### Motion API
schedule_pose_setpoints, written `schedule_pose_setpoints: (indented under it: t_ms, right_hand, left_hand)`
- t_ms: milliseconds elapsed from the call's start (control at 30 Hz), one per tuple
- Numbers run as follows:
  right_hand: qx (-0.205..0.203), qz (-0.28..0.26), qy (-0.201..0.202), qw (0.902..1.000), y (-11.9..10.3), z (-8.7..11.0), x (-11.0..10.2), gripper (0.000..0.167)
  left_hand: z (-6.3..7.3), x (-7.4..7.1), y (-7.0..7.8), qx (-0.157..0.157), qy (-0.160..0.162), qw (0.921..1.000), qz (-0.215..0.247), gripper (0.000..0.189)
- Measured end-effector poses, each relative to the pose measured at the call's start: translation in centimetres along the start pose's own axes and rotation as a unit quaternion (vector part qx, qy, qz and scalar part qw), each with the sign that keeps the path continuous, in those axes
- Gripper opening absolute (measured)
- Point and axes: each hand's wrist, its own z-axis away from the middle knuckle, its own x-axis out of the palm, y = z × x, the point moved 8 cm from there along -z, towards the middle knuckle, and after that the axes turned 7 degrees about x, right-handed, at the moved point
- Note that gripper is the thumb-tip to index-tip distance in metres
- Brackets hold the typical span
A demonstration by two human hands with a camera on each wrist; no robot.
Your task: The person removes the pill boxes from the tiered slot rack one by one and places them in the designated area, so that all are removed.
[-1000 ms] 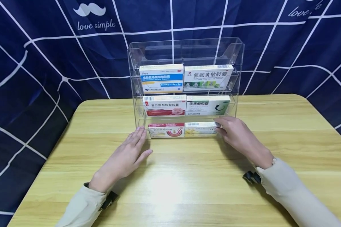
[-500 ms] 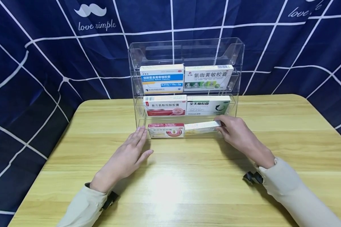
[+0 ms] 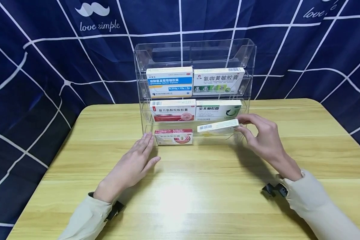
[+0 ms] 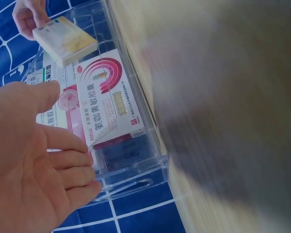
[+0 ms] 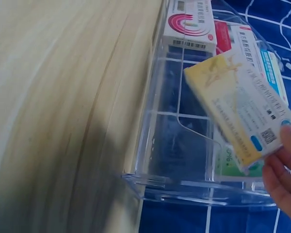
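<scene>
My right hand [image 3: 262,141] pinches the right end of a white and yellow medicine box [image 3: 218,126] between thumb and fingers. This box is tilted, raised above the bottom tier of a clear acrylic display rack [image 5: 157,184]; its yellow end shows plainly in the right wrist view. To its left, a white and pink medicine box [image 3: 174,137] stands in the same tier. My left hand [image 3: 130,168] lies with straight fingers at the rack's lower left corner, thumb spread and nothing held.
In the middle tier are a red and white box [image 3: 173,111] and a green and white box [image 3: 216,111]. Above them stand a blue and white box [image 3: 170,83] and another green and white box [image 3: 218,81]. A wooden table [image 3: 180,200] and dark blue checked cloth [image 3: 108,60] surround the rack.
My right hand has lifted the white and yellow box up out of its place in the bottom tier, tilting it and shifting slightly right. The left hand stays at the rack's corner.
</scene>
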Motion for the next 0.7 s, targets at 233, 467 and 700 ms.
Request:
schedule_pose_setpoints:
  t_ms: [233,467,700]
  right_hand:
    - [0.109,-0.089,-0.017,0.9899,1.5,0.6,-0.9,0.028]
    - [0.248,-0.129,-0.133,0.9507,3.4,3.1,0.8,0.025]
    - [0.352,-0.132,-0.214,0.9017,5.4,6.2,2.7,0.037]
  left_hand:
    - [0.0,0.0,-0.1,0.002,0.003,1.0000,0.006,0.070]
    - [0.0,-0.1,0.0,0.000,0.006,0.9998,0.017,0.069]
    - [0.0,0.0,0.0,-0.003,0.003,0.9998,0.018,0.070]
